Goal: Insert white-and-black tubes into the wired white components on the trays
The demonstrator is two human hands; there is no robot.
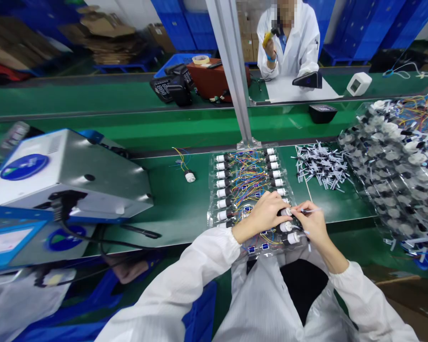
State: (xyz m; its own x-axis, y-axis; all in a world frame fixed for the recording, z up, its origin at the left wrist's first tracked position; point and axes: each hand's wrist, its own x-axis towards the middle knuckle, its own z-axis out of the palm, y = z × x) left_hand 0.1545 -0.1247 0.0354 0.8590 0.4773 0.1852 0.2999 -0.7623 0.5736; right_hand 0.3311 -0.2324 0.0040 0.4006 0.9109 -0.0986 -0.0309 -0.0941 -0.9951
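Note:
A clear plastic tray (211, 209) at the bench edge holds two columns of white cylindrical parts with black ends, with coloured wires and small blue pieces between them. My left hand (267, 211) reaches over the tray's right column, its thumb and fingers closed on a white cylindrical part (286, 212). Beside it, my right hand (312, 222) is pinched on a thin whitish strip (311, 210) at the right end of that part. More white parts (293, 238) lie just below my hands.
Black-and-white strips (323, 166) are heaped right of the tray. Stacked loaded trays (395, 175) stand far right. One wired white part (190, 176) lies left, near a metal-cased machine (103, 175). A metal post (231, 61) rises behind; a person (288, 42) works across.

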